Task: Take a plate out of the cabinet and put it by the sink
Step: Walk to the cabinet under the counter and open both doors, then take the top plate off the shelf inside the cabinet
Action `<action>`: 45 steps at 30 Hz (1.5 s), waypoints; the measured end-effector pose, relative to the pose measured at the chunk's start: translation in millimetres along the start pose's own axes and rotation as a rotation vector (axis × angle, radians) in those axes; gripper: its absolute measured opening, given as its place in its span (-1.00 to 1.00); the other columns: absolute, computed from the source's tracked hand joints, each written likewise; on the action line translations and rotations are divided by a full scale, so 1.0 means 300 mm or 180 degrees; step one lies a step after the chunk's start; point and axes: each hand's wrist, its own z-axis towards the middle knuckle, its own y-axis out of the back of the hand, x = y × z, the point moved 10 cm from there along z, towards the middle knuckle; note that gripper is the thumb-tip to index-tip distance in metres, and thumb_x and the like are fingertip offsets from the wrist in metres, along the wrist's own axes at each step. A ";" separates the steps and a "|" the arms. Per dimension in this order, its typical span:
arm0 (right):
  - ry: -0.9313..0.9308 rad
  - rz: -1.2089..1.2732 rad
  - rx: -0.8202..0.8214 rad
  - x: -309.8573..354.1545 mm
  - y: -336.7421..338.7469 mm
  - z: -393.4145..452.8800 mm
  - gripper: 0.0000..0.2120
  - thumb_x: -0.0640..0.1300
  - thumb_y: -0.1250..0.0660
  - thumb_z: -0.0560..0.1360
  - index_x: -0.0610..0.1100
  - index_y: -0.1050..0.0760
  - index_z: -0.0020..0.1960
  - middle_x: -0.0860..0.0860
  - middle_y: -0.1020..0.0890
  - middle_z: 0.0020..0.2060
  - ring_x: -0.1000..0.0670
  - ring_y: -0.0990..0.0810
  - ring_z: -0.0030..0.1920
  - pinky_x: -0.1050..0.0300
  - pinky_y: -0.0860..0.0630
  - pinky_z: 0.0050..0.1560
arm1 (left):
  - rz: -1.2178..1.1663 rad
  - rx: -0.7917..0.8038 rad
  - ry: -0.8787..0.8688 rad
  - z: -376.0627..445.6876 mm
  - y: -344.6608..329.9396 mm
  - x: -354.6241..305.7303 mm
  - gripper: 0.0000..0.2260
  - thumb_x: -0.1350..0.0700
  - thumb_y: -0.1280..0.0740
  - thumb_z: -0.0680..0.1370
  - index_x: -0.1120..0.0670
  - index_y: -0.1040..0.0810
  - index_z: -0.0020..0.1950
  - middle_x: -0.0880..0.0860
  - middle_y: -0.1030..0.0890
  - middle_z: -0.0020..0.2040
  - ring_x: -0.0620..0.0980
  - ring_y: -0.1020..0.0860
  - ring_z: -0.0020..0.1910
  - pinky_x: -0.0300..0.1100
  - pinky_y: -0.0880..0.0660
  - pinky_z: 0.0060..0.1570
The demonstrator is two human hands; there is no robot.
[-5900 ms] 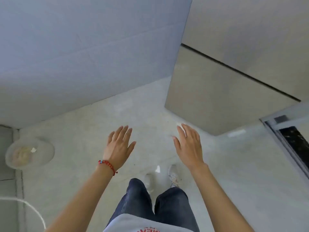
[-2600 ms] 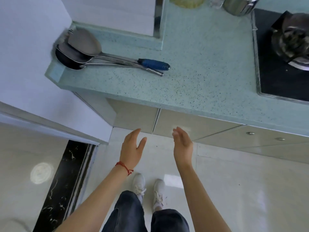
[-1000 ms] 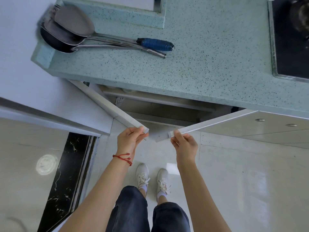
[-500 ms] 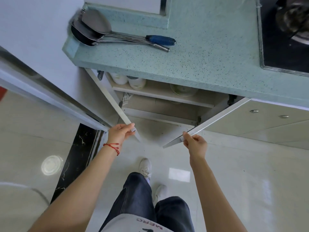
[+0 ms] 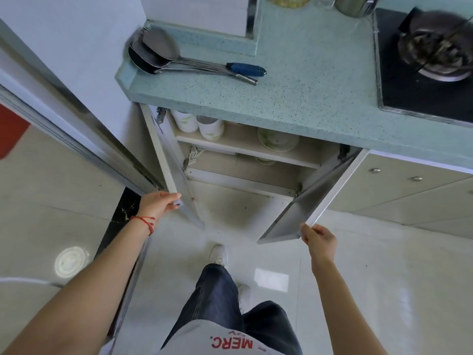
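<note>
The base cabinet [image 5: 245,172] under the speckled green counter stands open with both doors swung wide. My left hand [image 5: 161,204] grips the edge of the left door [image 5: 166,155]. My right hand [image 5: 317,238] grips the lower corner of the right door [image 5: 304,203]. On the upper shelf lies a stack of white plates with green trim [image 5: 277,142], partly hidden by the counter's edge. Two white cups [image 5: 197,124] stand at the shelf's left end. Another dish [image 5: 266,161] shows on the lower shelf. No sink is in view.
Ladles and a blue-handled utensil [image 5: 194,62] lie on the counter [image 5: 307,80]. A black hob with a wok [image 5: 432,49] sits at the right. A sliding-door frame [image 5: 84,139] runs along my left. Closed drawers [image 5: 399,185] flank the right door. My feet are on the pale tiled floor.
Both doors have swung wider apart, pulled by my hands, exposing the shelves, cups and plates more fully. I have stepped back slightly.
</note>
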 end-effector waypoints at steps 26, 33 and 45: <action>-0.0020 0.0246 -0.1149 -0.140 0.409 -0.026 -0.73 -0.18 -0.36 0.44 -0.20 -0.56 0.12 -0.14 -0.64 0.08 -0.06 -0.54 0.00 0.11 -0.40 0.10 | 0.1750 -0.1305 -0.1067 -0.107 0.256 -0.069 -0.84 0.23 -0.35 0.43 0.32 -0.62 -0.10 0.22 -0.60 -0.27 0.17 -0.54 -0.23 -0.20 -0.44 -0.25; -0.0032 0.0259 -0.1298 -0.145 0.473 -0.016 -0.72 -0.23 -0.33 0.45 -0.24 -0.54 0.15 -0.16 -0.61 0.14 -0.17 -0.54 0.17 0.02 -0.40 0.21 | 0.1852 -0.1482 -0.1105 -0.128 0.259 -0.075 -0.83 0.23 -0.32 0.46 0.34 -0.61 -0.12 0.33 -0.65 -0.17 0.26 -0.58 -0.20 -0.05 -0.49 -0.15; 0.1582 -0.1404 -0.0459 0.025 0.114 -0.128 -0.64 -0.25 -0.29 0.50 -0.24 -0.43 0.28 -0.19 -0.42 0.34 -0.22 -0.32 0.37 -0.21 -0.22 0.39 | 0.2646 -0.0589 -0.2138 -0.283 -0.124 -0.061 -0.61 0.21 -0.35 0.47 0.30 -0.42 0.26 0.31 -0.49 0.26 0.27 -0.43 0.28 0.16 -0.40 0.25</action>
